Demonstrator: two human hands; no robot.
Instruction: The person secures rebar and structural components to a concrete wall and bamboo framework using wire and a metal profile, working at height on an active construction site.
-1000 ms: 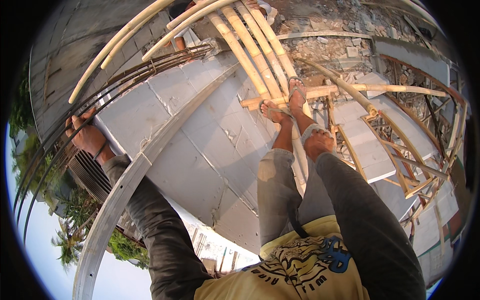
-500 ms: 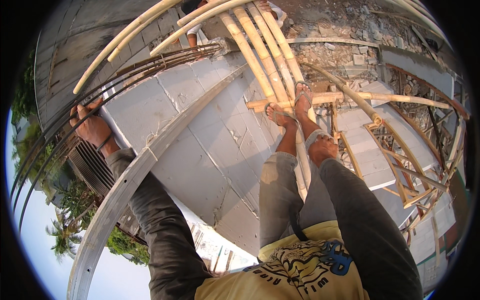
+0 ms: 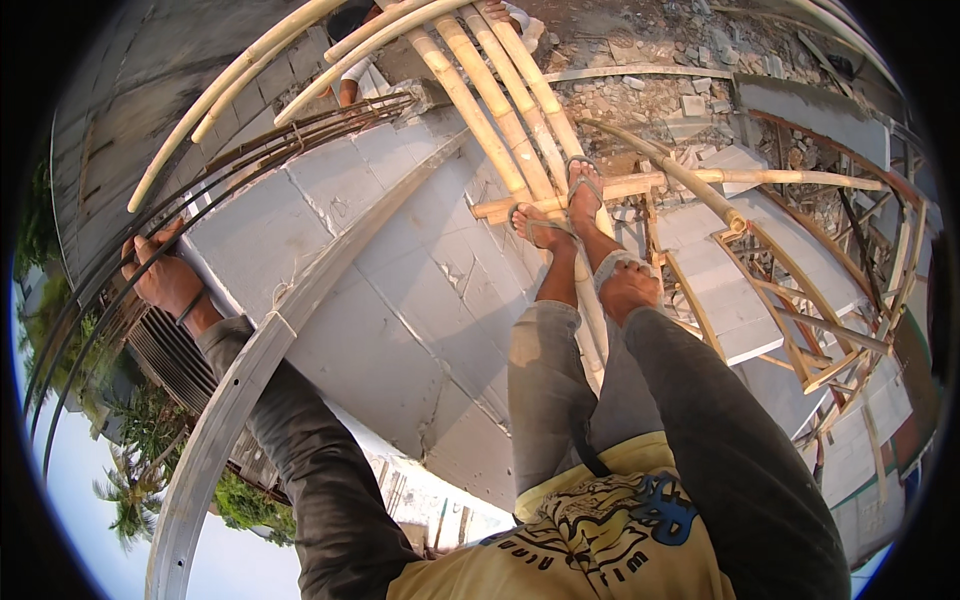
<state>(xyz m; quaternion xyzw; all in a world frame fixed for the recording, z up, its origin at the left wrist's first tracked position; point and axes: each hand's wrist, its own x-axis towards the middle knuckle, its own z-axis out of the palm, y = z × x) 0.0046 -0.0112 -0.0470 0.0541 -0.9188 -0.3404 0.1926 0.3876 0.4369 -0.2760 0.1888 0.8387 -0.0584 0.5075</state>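
My left hand (image 3: 168,280) reaches past the edge of the grey block wall (image 3: 345,330), its fingers curled around thin dark steel rods (image 3: 235,180). A dark band circles that wrist. My right hand (image 3: 632,290) is closed at my right shin, with its fingers on the rolled grey trouser cuff (image 3: 612,264). Both my feet, in flip-flops (image 3: 545,222), stand on bamboo poles (image 3: 512,125) where a crosswise bamboo pole (image 3: 640,185) meets them. A long grey wooden beam (image 3: 290,325) slants across the wall and over my left forearm.
Rubble (image 3: 650,95) covers the ground far below. Wooden frames (image 3: 790,310) and another bamboo pole (image 3: 690,190) lie to the right. At the top, another person's hand (image 3: 347,93) and sleeve show beside the poles. Trees (image 3: 135,490) stand low at the left.
The view has shifted slightly, so the wall, poles and feet sit a little further left and up. Both my hands keep their places on the rods and the trouser cuff.
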